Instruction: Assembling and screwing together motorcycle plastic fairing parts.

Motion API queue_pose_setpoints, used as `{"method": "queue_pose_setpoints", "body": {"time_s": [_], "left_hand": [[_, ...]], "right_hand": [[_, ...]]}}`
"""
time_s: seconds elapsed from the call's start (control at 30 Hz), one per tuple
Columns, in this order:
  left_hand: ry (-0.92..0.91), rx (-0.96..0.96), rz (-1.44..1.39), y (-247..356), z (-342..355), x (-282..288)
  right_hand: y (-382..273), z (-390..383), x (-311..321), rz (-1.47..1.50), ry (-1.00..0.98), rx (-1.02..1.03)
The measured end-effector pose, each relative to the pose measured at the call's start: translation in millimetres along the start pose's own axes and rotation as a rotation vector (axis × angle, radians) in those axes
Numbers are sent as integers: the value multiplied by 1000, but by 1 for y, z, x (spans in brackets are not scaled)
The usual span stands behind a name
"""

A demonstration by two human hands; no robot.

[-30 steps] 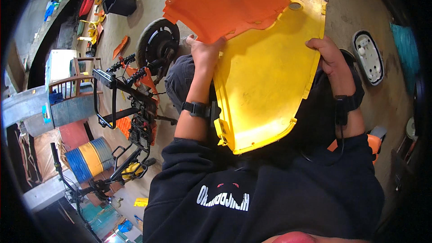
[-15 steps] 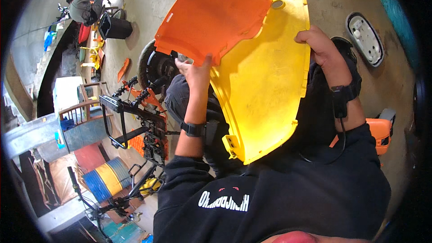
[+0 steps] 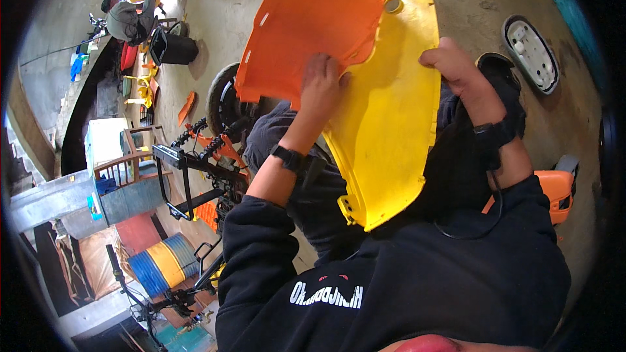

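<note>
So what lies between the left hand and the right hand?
In the head view, the broad face of the yellow moulded panel spans from left hand to right hand.

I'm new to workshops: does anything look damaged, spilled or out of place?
The yellow panel and orange panel in hand show no clear break. An orange piece lies loose on the floor near a bare black frame, and an oval shell lies hollow side up at right: untidy-looking, though perhaps just parts set aside.
</note>
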State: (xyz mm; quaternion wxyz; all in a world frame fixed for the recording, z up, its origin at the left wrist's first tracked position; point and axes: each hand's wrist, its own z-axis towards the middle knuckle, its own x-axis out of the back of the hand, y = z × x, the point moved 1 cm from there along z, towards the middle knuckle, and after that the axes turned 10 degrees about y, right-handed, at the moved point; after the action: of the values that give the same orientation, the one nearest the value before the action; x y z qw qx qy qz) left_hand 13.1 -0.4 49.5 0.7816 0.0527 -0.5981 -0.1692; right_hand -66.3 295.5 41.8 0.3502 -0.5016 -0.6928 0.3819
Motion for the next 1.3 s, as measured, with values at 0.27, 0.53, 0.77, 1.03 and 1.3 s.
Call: {"method": "queue_pose_setpoints", "body": {"time_s": [0.27, 0.53, 0.77, 1.03, 1.3], "left_hand": [[446, -372, 108, 46, 75, -37], [404, -310, 94, 41, 74, -40], [211, -129, 193, 40, 65, -59], [161, -150, 272, 33, 65, -60], [447, 411, -495, -1, 37, 39]], "right_hand": [[10, 3, -14, -169, 11, 166], [-16, -25, -23, -94, 37, 207], [-24, -35, -27, -148, 137, 221], [-15, -20, -32, -190, 148, 200], [8, 11, -13, -99, 301, 151]]}}
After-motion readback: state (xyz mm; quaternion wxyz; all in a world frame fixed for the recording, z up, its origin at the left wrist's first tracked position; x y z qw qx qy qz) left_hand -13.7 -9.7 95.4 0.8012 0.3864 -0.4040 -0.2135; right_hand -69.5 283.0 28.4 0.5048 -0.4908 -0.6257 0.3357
